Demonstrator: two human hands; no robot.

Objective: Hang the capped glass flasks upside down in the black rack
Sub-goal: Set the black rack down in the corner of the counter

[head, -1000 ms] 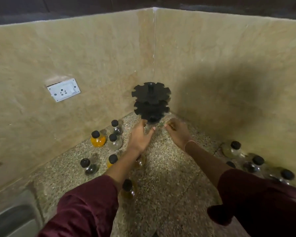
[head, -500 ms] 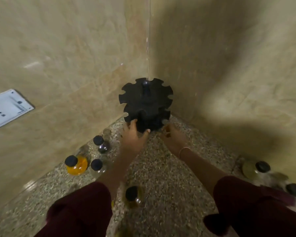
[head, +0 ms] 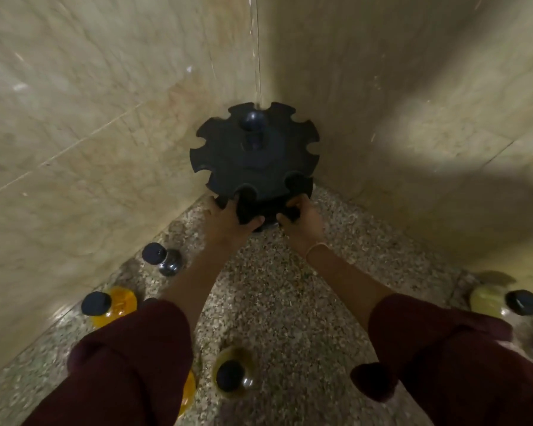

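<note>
While the black rack (head: 253, 155) is sitting in the corner where the two walls (head: 105, 118) meet, the left hand (head: 228, 222) and the right hand (head: 302, 222) are gripping its lower tier, fingers curling round the notched edge. An orange flask (head: 117, 305) and a clear flask (head: 166, 259) are standing on the counter (head: 274, 287) at the left, an olive flask (head: 233, 370) between the sleeves (head: 130, 364), a pale flask (head: 502, 301) at the right.

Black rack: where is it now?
In the head view the black rack is centre frame, in the wall corner, with the left hand and right hand gripping its lower tier.
</note>
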